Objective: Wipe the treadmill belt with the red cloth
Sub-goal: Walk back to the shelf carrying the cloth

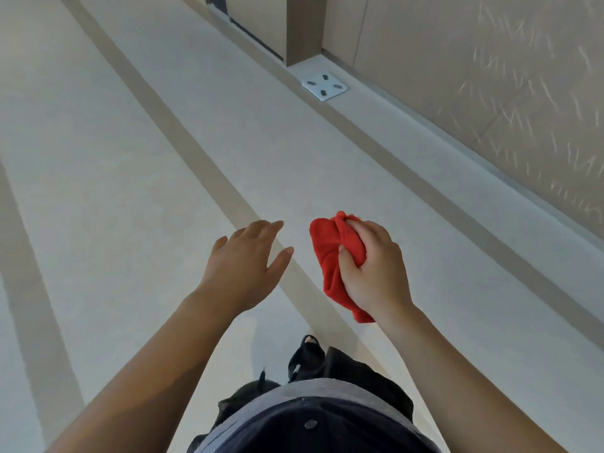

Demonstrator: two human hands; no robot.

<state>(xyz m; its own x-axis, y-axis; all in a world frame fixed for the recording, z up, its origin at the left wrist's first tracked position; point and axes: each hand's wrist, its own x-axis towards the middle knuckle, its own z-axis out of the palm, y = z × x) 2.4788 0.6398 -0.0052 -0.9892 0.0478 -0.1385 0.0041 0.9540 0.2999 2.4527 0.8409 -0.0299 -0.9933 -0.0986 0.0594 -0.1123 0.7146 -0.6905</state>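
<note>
My right hand (376,269) grips the bunched red cloth (330,253) in front of me, above the floor; part of the cloth hangs below my wrist. My left hand (248,259) is held out beside it with fingers straight and spread, holding nothing. A gap separates the two hands. No treadmill or belt shows in the head view.
Pale floor (130,158) with darker beige stripes (183,125) runs ahead. A wood-panelled wall (474,76) with a grey skirting ledge lies on the right. A small white scale (324,86) with several dark pads lies on the floor by the wall. My dark clothing (313,403) fills the bottom.
</note>
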